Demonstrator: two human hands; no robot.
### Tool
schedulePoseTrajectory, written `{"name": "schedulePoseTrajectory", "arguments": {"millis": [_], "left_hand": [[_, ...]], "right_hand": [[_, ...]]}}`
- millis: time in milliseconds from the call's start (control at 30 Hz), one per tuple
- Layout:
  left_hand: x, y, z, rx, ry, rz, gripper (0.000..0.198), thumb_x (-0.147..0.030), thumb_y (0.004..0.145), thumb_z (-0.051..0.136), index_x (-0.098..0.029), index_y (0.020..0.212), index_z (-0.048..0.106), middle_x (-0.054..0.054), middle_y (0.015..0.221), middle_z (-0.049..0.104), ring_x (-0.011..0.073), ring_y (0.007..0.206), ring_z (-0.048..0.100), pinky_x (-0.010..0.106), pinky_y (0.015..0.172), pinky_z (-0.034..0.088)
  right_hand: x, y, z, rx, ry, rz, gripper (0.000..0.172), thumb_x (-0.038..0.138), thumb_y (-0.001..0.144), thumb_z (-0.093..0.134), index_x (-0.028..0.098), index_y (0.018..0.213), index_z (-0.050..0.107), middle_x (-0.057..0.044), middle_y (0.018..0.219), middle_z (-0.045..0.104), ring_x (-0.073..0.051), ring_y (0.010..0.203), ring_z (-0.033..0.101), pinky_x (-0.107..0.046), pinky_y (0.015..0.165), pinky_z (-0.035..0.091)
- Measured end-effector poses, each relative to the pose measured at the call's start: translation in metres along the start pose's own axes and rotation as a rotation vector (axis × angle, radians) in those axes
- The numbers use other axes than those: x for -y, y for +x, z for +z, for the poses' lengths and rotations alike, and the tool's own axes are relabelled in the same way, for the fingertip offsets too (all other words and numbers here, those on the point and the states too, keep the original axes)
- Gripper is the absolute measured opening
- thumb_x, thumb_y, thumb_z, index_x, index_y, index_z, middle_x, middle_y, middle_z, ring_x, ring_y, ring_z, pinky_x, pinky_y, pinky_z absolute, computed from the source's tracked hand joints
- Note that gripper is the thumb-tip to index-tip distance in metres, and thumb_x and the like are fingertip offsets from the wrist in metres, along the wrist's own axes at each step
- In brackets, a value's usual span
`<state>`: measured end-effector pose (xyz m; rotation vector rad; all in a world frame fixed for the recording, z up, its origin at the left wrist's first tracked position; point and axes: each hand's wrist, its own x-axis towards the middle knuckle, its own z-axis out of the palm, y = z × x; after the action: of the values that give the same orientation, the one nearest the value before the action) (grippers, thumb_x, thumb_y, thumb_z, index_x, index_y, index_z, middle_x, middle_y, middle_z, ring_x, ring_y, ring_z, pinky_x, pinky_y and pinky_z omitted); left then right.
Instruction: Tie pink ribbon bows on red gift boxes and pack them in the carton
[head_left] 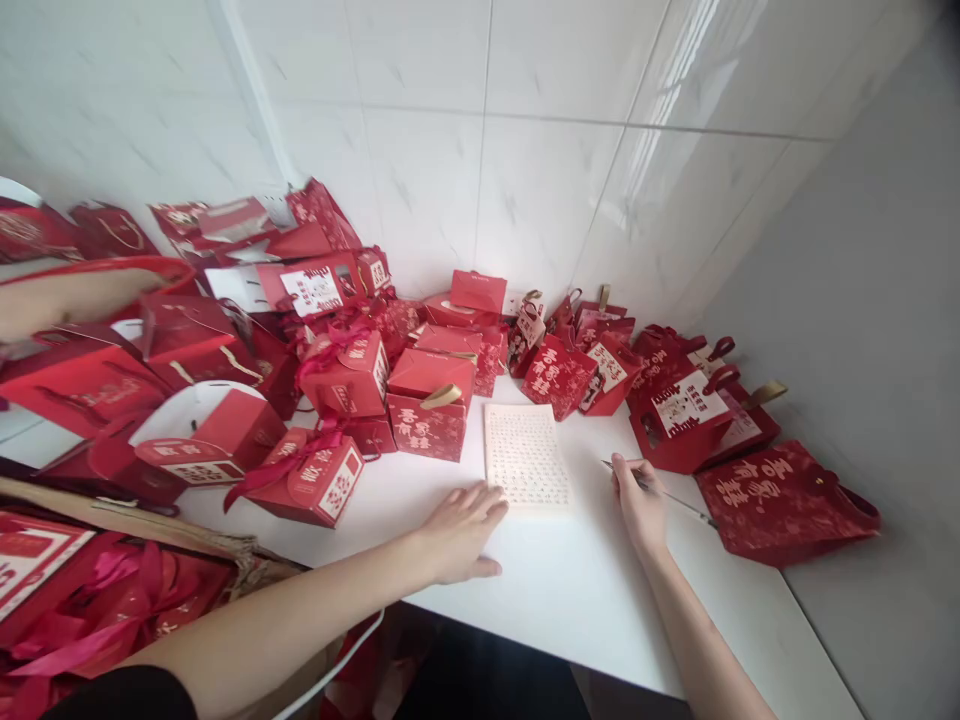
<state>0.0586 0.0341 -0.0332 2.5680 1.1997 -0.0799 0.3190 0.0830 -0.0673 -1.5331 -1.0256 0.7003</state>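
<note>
A sheet or pad of cream paper (525, 455), covered in rows of small characters, lies on the white table (555, 590). My left hand (466, 530) rests palm down with its fingers spread, the fingertips at the paper's lower left corner. To the right of the paper, my right hand (639, 500) is closed around a slim pen (686, 507). The pen's dark tip points left toward the paper, apart from it. Its tail end sticks out to the right, near a red gift bag (784, 500) with gold characters.
Several red gift boxes (427, 425) crowd the table left and behind; more red bags (679, 405) stand at right. A ribboned box (311, 475) sits left of my left hand. White tiles (555, 190) rise behind, a grey panel (862, 300) at right. A white cable (337, 665) hangs below.
</note>
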Motion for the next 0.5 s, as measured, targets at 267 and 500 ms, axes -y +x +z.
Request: {"name": "schedulePoseTrajectory", "arguments": {"millis": [267,500], "left_hand": [[0.008,-0.010,-0.064,-0.596,0.160,0.071,0.020,-0.021,0.084,0.042,-0.016,0.092,0.059,0.008,0.099,0.060,0.0211,0.095,0.054,0.036,0.084,0.042],[0.068,-0.055,-0.129,-0.891,0.293,-0.572,0.040,-0.025,0.080,0.041,-0.014,0.118,0.045,0.016,0.125,0.047,0.0309,0.118,0.041,0.047,0.096,0.033]], "right_hand": [[-0.032,0.019,-0.009,0.115,-0.447,-0.465,0.033,0.035,0.076,0.039,0.021,0.099,0.058,-0.008,0.091,0.059,-0.024,0.088,0.058,-0.038,0.076,0.046],[-0.034,0.017,-0.003,0.046,-0.406,-0.372,0.039,0.035,0.073,0.037,0.018,0.102,0.056,-0.010,0.100,0.057,-0.022,0.080,0.061,-0.038,0.073,0.050]]}}
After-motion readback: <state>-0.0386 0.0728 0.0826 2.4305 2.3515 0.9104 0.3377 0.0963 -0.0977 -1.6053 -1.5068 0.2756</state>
